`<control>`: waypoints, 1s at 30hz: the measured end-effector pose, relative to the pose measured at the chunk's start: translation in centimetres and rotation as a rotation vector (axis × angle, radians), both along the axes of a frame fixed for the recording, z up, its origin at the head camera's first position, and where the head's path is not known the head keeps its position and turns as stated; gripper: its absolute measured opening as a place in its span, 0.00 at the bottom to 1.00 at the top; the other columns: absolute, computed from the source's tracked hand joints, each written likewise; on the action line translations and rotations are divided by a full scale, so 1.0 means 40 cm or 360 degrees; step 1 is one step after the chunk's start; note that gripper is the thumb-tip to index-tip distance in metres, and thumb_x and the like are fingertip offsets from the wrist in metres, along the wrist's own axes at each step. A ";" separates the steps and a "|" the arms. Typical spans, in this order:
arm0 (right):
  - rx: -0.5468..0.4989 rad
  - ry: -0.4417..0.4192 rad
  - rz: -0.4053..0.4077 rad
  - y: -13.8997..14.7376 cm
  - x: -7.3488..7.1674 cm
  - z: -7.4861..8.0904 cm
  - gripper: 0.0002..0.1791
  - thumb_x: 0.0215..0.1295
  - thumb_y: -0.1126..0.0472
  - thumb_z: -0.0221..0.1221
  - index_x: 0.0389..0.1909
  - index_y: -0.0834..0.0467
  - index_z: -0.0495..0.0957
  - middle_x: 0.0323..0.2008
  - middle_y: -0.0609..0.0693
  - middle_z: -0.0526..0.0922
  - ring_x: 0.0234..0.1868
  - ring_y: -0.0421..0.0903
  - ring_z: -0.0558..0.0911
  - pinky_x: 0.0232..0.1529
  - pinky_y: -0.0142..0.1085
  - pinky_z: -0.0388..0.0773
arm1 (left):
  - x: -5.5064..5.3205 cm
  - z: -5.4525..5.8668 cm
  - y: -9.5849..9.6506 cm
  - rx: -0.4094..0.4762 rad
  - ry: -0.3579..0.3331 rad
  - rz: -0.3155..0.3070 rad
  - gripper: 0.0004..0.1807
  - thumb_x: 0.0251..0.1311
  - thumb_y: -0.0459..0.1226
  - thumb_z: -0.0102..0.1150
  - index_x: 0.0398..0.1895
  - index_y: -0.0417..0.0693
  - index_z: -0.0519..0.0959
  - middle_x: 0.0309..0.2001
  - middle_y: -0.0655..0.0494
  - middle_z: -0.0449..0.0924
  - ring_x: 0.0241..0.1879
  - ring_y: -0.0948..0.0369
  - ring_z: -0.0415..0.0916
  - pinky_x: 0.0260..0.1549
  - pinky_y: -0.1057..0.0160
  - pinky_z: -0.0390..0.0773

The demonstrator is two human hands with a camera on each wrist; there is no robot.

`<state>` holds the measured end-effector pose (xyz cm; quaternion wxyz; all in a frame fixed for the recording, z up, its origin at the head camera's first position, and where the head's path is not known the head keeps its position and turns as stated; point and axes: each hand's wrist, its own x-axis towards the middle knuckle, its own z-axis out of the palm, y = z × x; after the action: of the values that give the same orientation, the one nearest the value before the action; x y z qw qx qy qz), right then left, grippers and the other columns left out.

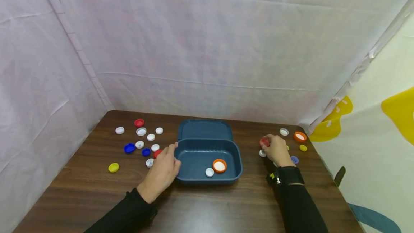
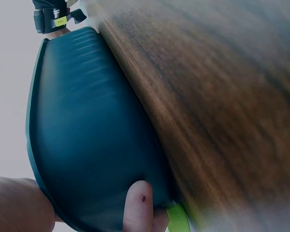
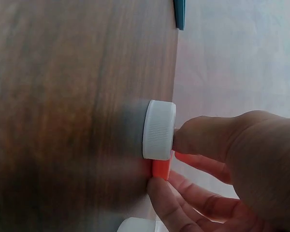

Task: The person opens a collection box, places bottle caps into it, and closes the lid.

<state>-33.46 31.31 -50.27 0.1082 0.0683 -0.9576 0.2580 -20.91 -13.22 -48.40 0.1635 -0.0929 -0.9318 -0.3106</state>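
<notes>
My left hand [image 1: 163, 170] grips the left side of a blue-grey lidded box [image 1: 207, 181]; in the left wrist view, a fingertip [image 2: 140, 205] presses the box's outer wall [image 2: 92, 125]. Inside the box lie an orange-rimmed cap [image 1: 219, 165] with a white centre and a small white cap [image 1: 209, 172]. To the right, my right hand [image 1: 276, 150] pinches a red bottle cap [image 1: 264, 142] close over the table. A ribbed white cap [image 3: 158, 130] stands in front of it in the right wrist view, partly hiding the red one.
Left of the box, several white, blue, red and yellow caps [image 1: 129, 148] are scattered. Around my right hand lie an orange cap [image 1: 300, 136], a yellow cap [image 1: 303, 148] and a light blue cap [image 1: 294, 159]. The box lid [image 1: 205, 129] lies back behind it, towards the white curtain [image 1: 207, 53].
</notes>
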 end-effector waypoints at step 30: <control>0.0033 0.0007 -0.0006 -0.045 0.013 0.032 0.22 0.78 0.61 0.73 0.64 0.73 0.89 0.52 0.69 0.95 0.46 0.59 0.91 0.50 0.55 0.89 | -0.004 -0.001 -0.001 0.0000 -0.0088 0.0009 0.28 0.71 0.25 0.65 0.73 0.27 0.77 0.66 0.29 0.87 0.37 0.54 0.84 0.38 0.53 0.93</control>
<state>-32.95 29.51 -49.01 0.1102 0.0681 -0.9601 0.2478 -21.08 -13.25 -48.44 0.1386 -0.0816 -0.9362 -0.3125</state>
